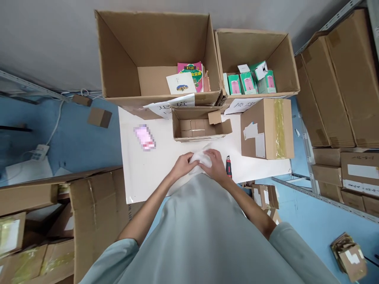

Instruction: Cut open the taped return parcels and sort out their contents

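My left hand [183, 165] and my right hand [216, 165] are close together at the table's near edge, in front of my body. Between them both hold a soft, white, crumpled wrapping [203, 157], their fingers closed on it. Whether anything is inside the wrapping cannot be seen. Just beyond my hands stands a small open cardboard box [201, 139], one flap sticking out at its right. A red and black utility knife [228, 166] lies on the white table [156, 169], close to the right of my right hand.
At the back stand a large open carton [118, 59] with booklets [189, 77] and another open carton [251, 37] with green-and-pink boxes [248, 83]. A taped box [266, 130] sits at right, a pixelated pink item [144, 137] at left. Cartons line both sides.
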Available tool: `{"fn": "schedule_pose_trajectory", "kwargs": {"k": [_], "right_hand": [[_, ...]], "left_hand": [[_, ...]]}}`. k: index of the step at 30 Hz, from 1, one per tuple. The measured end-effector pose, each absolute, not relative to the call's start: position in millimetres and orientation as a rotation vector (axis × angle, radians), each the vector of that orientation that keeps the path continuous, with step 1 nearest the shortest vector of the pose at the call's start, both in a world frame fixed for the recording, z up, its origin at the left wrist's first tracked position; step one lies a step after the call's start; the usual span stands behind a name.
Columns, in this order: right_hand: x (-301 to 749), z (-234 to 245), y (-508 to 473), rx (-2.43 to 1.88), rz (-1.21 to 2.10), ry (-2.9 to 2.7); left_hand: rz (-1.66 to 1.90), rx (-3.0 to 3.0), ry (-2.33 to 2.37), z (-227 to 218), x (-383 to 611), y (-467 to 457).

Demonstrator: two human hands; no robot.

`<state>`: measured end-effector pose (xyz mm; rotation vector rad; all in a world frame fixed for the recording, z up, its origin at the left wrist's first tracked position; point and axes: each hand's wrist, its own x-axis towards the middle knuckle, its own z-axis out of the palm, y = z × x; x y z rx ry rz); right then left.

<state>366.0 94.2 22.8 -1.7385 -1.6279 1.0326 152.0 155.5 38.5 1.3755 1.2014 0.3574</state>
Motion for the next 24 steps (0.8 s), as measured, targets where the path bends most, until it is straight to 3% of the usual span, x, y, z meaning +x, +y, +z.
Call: {"fn": "schedule_pose_trajectory", "kwargs": {"k": [5, 9, 12, 15, 19, 24], "right_hand": [[371, 91, 132, -1.667, 1.101, -1.474], [369, 124, 178, -1.524, 0.884, -1.444], [366, 122, 213, -1.487, 0.626, -1.535], [363, 98, 243, -1.605, 0.530, -1.700], [360, 63, 267, -1.790, 0.716, -2.027], [376, 55, 258, -1.693, 0.903, -1.971]], "left_hand": [[0.563, 1.542, 1.102, 121, 151, 192], [0.880, 1.663, 1.219, 144, 163, 225], [1.056, 1.791, 1.271, 131, 169, 248], [0.924, 1.981, 1.391, 104, 169, 268], [0.468, 2.097, 1.598, 71, 165, 274], [0.731, 2.048, 1.638, 59, 150, 252]]}}
